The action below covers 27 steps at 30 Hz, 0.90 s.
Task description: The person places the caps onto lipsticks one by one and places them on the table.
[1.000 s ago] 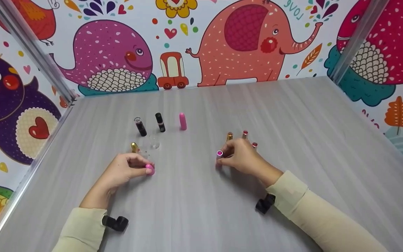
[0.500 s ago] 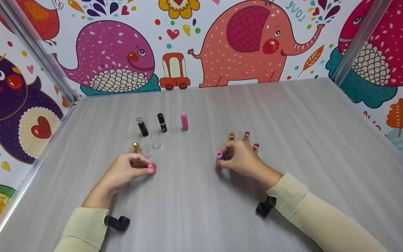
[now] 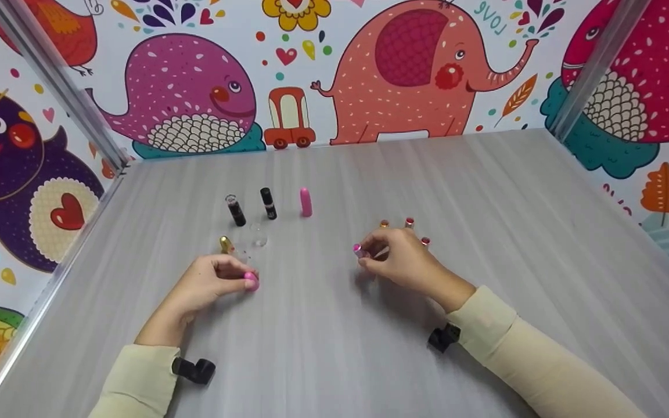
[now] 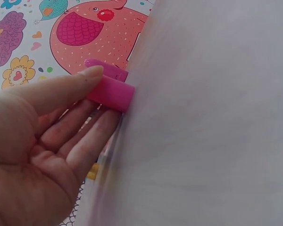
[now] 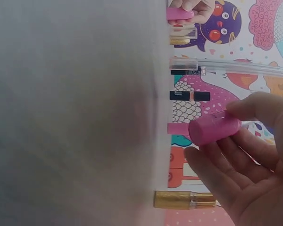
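Note:
My left hand point(image 3: 204, 284) pinches a bright pink lipstick cap point(image 4: 114, 94) between thumb and fingers, its end at the tabletop. In my right hand point(image 3: 413, 264) is a pink lipstick tube point(image 5: 212, 129), gripped between thumb and fingertips. That tube tilts to the left and is raised off the table, its round pink end toward the right wrist camera. Behind the right hand stand a gold lipstick point(image 5: 179, 200) and two red-topped lipsticks, partly hidden. Just beyond the left hand are a gold cap point(image 3: 226, 244) and a clear cap point(image 3: 259, 237).
Farther back stand a black tube with a clear top point(image 3: 236, 212), another black tube point(image 3: 268, 203) and a pink rounded cap point(image 3: 306, 202). The grey wood-look table point(image 3: 323, 348) meets walls printed with cartoon animals at the back and sides.
My right hand has lifted the pink lipstick tube, tilted it and shifted it slightly left. The left hand keeps its place with the pink cap.

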Motion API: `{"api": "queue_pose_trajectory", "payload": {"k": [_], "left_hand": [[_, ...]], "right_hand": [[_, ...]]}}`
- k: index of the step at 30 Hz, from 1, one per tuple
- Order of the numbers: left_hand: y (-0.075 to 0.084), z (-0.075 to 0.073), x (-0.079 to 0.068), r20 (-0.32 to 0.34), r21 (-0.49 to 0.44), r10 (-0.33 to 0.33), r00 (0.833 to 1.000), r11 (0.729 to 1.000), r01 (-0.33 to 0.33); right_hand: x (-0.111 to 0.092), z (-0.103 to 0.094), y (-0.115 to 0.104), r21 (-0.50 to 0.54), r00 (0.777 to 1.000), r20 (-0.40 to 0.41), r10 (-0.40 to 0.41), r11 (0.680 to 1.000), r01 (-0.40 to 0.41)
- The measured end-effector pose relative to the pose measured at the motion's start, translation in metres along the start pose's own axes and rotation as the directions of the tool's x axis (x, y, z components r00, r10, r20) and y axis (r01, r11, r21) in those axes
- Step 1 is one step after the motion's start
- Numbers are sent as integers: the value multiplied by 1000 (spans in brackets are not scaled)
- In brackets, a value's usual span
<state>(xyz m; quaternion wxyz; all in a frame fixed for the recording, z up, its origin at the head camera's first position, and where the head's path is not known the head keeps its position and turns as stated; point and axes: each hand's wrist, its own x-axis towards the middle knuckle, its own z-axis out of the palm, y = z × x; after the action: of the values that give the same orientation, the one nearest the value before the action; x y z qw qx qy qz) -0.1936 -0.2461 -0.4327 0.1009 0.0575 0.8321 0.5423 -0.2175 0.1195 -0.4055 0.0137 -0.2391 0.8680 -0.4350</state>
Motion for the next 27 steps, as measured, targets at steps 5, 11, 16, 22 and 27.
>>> {"api": "queue_pose_trajectory", "payload": {"k": [5, 11, 16, 22, 27], "left_hand": [[0, 0, 1, 1, 1, -2, 1000, 1000, 2], [4, 1, -1, -7, 2, 0, 1000, 1000, 0], [6, 2, -3, -10, 14, 16, 1000, 1000, -16], [9, 4, -1, 4, 30, 39, 999, 999, -39], [15, 6, 0, -4, 39, 48, 999, 998, -48]], "right_hand": [[0, -1, -3, -24, 999, 12, -38, 999, 38], [-1, -3, -7, -6, 999, 7, -50, 999, 50], [-1, -5, -8, -7, 999, 12, -30, 1000, 30], [0, -7, -8, -17, 1000, 13, -23, 1000, 24], [0, -8, -9, -6, 1000, 6, -9, 1000, 9]]}}
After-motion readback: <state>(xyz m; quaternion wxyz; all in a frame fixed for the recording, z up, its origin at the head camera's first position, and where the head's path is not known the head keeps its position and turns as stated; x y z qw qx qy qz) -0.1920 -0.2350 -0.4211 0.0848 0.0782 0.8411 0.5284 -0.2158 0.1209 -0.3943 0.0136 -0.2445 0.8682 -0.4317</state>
